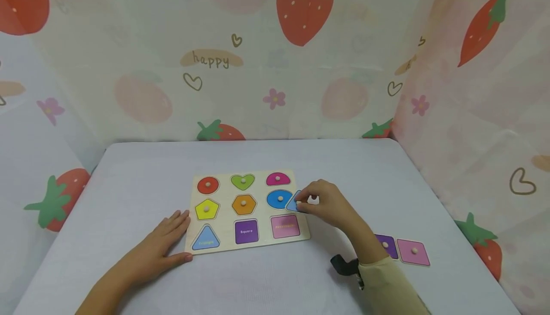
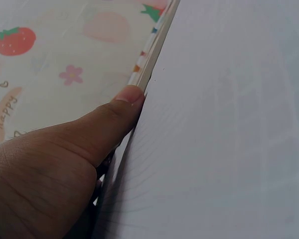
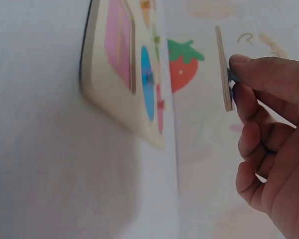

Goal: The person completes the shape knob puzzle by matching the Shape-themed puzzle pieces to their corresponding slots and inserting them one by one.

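A wooden shape puzzle board [image 1: 225, 226] lies on the white table. My right hand [image 1: 331, 205] pinches the knob of a blue triangle piece [image 1: 291, 205] between thumb and fingertip. In the head view that piece overlaps the board's right edge and part of the blue oval piece [image 1: 277, 196]; the right wrist view shows it edge-on, raised above the board. At the board's lower left, my left hand [image 1: 156, 246] rests with straight fingers and thumb against the edge. Bare recesses for a triangle [image 1: 206, 239], square [image 1: 247, 236] and rectangle [image 1: 285, 232] fill the bottom row.
Knobbed pieces, such as the red circle [image 1: 208, 182] and orange hexagon [image 1: 243, 210], sit in the upper two rows. Right of the board lie a purple square piece [image 1: 392, 249], partly behind the right forearm, and a pink rectangle piece [image 1: 408, 257]. Strawberry-print cloth [image 1: 258, 76] surrounds the table.
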The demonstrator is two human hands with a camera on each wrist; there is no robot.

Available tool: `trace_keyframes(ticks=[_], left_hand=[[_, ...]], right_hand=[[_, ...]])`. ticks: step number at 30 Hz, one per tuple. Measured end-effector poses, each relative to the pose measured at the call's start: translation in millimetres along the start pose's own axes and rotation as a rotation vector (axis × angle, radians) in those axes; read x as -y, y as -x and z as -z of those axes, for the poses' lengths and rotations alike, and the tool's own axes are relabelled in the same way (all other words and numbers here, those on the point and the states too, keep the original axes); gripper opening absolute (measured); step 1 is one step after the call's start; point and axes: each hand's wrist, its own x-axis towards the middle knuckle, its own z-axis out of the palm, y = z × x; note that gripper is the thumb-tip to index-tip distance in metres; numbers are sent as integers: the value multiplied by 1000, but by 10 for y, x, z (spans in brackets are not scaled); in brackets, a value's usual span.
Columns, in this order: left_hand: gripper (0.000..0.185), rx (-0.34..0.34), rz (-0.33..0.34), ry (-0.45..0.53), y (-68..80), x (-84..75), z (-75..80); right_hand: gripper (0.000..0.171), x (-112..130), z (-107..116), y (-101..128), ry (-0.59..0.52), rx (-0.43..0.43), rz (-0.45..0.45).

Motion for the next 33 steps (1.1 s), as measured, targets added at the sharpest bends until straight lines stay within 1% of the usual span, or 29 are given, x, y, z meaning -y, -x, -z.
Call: trace_keyframes(ticks=[6, 13, 17, 20, 25, 33], left_hand=[[104, -8, 5, -9, -16, 3, 2], [104, 5, 22, -10, -30, 16, -14], [104, -2, 13, -7, -17, 29, -13], [104, -5, 9, -5, -15, 36, -12], [103, -8, -5, 1, -16, 48, -21], [103, -4, 7, 6, -23, 60, -23]], right_hand=[[11, 195, -145, -143, -32, 41, 45], [11, 442, -322, -271, -68, 88, 30], [12, 563, -423, -341, -89, 116, 53], [12, 654, -490, -388, -86, 130, 77], [12, 840, -583, -443, -54, 142, 82], [14, 1088, -805, -545, -28, 176, 109]])
